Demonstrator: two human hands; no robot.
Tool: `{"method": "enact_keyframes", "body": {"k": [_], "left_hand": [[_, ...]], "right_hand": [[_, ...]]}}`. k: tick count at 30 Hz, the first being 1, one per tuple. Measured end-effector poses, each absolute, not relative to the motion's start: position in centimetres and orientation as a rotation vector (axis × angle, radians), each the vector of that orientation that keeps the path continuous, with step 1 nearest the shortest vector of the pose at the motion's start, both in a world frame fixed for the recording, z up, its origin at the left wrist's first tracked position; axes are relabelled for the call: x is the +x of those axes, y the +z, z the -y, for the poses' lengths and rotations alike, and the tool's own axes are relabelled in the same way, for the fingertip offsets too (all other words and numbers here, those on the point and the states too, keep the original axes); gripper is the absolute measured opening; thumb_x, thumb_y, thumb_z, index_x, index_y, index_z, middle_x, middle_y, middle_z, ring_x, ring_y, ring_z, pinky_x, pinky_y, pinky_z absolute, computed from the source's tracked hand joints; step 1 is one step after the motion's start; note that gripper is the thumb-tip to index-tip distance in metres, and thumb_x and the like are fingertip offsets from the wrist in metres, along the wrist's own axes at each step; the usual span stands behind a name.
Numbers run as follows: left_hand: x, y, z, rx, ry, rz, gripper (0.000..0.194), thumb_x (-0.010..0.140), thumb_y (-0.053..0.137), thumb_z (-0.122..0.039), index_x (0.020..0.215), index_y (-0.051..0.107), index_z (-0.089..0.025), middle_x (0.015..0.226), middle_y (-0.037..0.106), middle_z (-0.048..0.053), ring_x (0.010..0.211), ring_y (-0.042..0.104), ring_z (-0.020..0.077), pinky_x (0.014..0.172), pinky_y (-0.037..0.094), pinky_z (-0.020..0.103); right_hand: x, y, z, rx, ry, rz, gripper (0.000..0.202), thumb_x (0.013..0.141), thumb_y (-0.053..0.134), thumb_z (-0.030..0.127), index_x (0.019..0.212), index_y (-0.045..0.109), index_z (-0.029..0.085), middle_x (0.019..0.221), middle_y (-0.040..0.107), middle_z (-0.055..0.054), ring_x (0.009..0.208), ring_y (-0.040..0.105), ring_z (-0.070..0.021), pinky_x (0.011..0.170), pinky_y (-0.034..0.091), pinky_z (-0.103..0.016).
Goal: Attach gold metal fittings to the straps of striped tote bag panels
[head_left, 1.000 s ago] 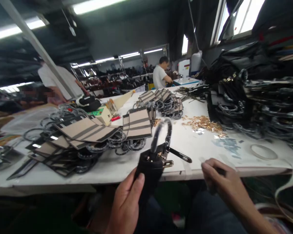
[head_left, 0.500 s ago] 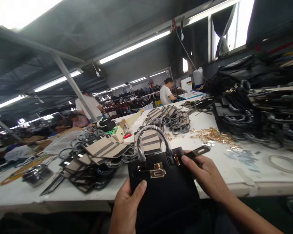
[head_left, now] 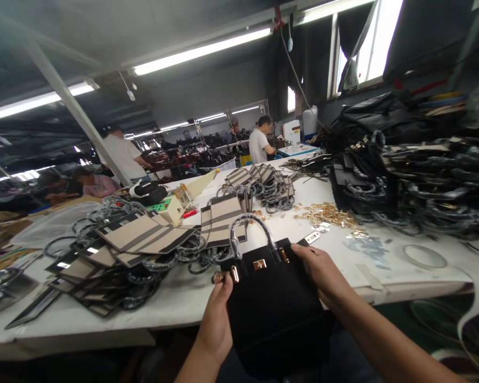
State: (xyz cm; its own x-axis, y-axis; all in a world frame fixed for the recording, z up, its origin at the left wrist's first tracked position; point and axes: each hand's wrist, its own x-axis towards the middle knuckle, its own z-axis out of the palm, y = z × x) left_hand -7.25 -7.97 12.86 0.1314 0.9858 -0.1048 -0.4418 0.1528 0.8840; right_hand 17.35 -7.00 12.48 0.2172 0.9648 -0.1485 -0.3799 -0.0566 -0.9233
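Using the handbag as landmark. Biggest first: long white-topped work table runs behind and to both sides of it. Tall heap of black bag pieces with clear-wrapped loop handles sits right and beyond; messy pile of flat beige panels with grey stripes and black edging sits left. The boxy black leather-look handbag itself is held up at the table's near edge, lower part below table height. Risks, my read: front could scuff if it rubs that edge (can't tell if it touches); it could twist or drop if a grip slips, since only the upper sides are held. Looks: smooth dark front, top slightly tilted, no damage I can make out, bottom lost in shadow. Right hand pinches the top right corner; left hand grips the upper left side, thumb beside a fitting. Arched black handle in clear plastic wrap stands up on top. Metal-ended strap tip pokes out past the right hand; could scratch the leather-look face if it swings in. Smallest: gold oblong fittings near both top corners, gold rectangular clasp plate between them.
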Motion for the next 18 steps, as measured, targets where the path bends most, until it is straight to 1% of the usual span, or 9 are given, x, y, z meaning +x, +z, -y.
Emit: {"method": "enact_keyframes", "body": {"k": [2, 4, 7, 8, 9, 12, 14, 16, 18], "left_hand": [[-8.3, 11.9, 8.5, 0.814, 1.046, -0.674, 0.070, 0.065, 0.095, -0.059, 0.119, 0.077, -0.017, 0.120, 0.078, 0.017, 0.128, 0.066, 0.0419, 0.120, 0.041, 0.057], [-9.2, 11.7, 9.3, 0.803, 0.904, -0.524, 0.083, 0.060, 0.093, -0.068, 0.121, 0.078, -0.014, 0.122, 0.077, 0.020, 0.128, 0.066, 0.0456, 0.120, 0.040, 0.059], [-9.5, 12.5, 9.9, 0.727, 0.832, -0.493, 0.099, 0.075, 0.066, -0.089, 0.133, 0.073, -0.009, 0.130, 0.073, 0.023, 0.134, 0.062, 0.0455, 0.121, 0.038, 0.059], [-9.6, 12.9, 9.8, 0.726, 0.825, -0.510, 0.099, 0.081, 0.059, -0.090, 0.136, 0.072, -0.008, 0.133, 0.072, 0.023, 0.136, 0.060, 0.0444, 0.121, 0.037, 0.058], [-9.7, 13.3, 9.7, 0.754, 0.816, -0.519, 0.098, 0.083, 0.059, -0.088, 0.137, 0.071, -0.007, 0.135, 0.071, 0.023, 0.139, 0.058, 0.0435, 0.122, 0.036, 0.056], [-10.2, 14.0, 9.1, 0.884, 0.762, -0.498, 0.105, 0.070, 0.075, -0.087, 0.138, 0.070, -0.006, 0.137, 0.070, 0.023, 0.141, 0.056, 0.0448, 0.121, 0.038, 0.053], [-10.5, 14.3, 8.8, 0.908, 0.741, -0.485, 0.115, 0.062, 0.075, -0.093, 0.138, 0.070, -0.007, 0.137, 0.070, 0.022, 0.140, 0.056, 0.0454, 0.121, 0.040, 0.051], [-10.3, 14.6, 8.8, 0.916, 0.745, -0.478, 0.118, 0.060, 0.075, -0.094, 0.140, 0.069, -0.008, 0.139, 0.069, 0.022, 0.141, 0.055, 0.0453, 0.121, 0.040, 0.049], [-9.6, 14.8, 9.1, 0.936, 0.711, -0.485, 0.116, 0.054, 0.092, -0.078, 0.145, 0.065, -0.010, 0.141, 0.067, 0.021, 0.141, 0.055, 0.0457, 0.121, 0.039, 0.049]], "right_hand": [[17.6, 12.2, 7.2, -1.119, 1.259, 0.781, 0.046, 0.084, 0.078, 0.062, 0.079, 0.070, 0.018, 0.068, 0.067, -0.002, 0.063, 0.058, -0.0196, 0.060, 0.045, -0.030], [17.7, 12.2, 7.5, -1.141, 1.241, 0.934, 0.049, 0.086, 0.076, 0.065, 0.074, 0.066, 0.018, 0.065, 0.060, 0.001, 0.061, 0.051, -0.0167, 0.058, 0.039, -0.029], [17.5, 12.6, 8.0, -1.162, 1.236, 1.204, 0.053, 0.089, 0.071, 0.067, 0.074, 0.068, 0.017, 0.067, 0.057, 0.000, 0.064, 0.047, -0.0158, 0.059, 0.034, -0.028], [17.3, 12.8, 8.1, -1.172, 1.250, 1.259, 0.054, 0.089, 0.069, 0.069, 0.074, 0.068, 0.016, 0.068, 0.057, 0.000, 0.066, 0.047, -0.0161, 0.059, 0.033, -0.028], [17.1, 12.9, 8.2, -1.178, 1.272, 1.294, 0.055, 0.089, 0.068, 0.070, 0.075, 0.069, 0.016, 0.069, 0.057, 0.000, 0.067, 0.047, -0.0165, 0.059, 0.032, -0.028], [16.4, 13.3, 8.3, -1.180, 1.306, 1.369, 0.056, 0.090, 0.066, 0.071, 0.077, 0.072, 0.017, 0.071, 0.059, -0.001, 0.069, 0.049, -0.0174, 0.061, 0.033, -0.028], [16.0, 13.2, 8.2, -1.190, 1.277, 1.439, 0.055, 0.092, 0.064, 0.070, 0.081, 0.074, 0.017, 0.075, 0.061, -0.001, 0.071, 0.051, -0.0180, 0.063, 0.035, -0.028], [15.7, 12.8, 8.0, -1.264, 1.143, 1.496, 0.055, 0.093, 0.062, 0.069, 0.076, 0.072, 0.018, 0.071, 0.059, 0.000, 0.068, 0.049, -0.0173, 0.061, 0.033, -0.029], [15.4, 12.0, 7.7, -1.374, 0.958, 1.517, 0.054, 0.093, 0.062, 0.067, 0.071, 0.070, 0.019, 0.065, 0.056, 0.000, 0.065, 0.048, -0.0170, 0.059, 0.032, -0.030]]}}
